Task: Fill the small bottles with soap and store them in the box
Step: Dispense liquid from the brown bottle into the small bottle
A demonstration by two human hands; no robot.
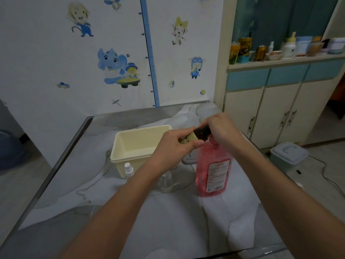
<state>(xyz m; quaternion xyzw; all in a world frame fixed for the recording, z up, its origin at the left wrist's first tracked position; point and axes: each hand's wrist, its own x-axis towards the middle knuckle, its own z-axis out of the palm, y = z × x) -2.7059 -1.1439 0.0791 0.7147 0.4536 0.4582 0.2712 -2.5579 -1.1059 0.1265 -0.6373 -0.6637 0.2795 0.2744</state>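
My left hand grips a small dark brown bottle with a yellowish label, tilted on its side above the table. My right hand is closed around that bottle's cap end. Right below them stands a large bottle of pink soap; its top is hidden by my right hand. A cream plastic box sits open behind my left hand, nothing visible inside it. A small clear bottle with a white spray top stands at the box's front. Another clear bottle stands partly behind my left forearm.
The marble-patterned table ends at a metal edge on the left and at the wall with cartoon stickers behind. A white lid-like object lies behind the soap. A cabinet and a blue-lidded bin stand at the right.
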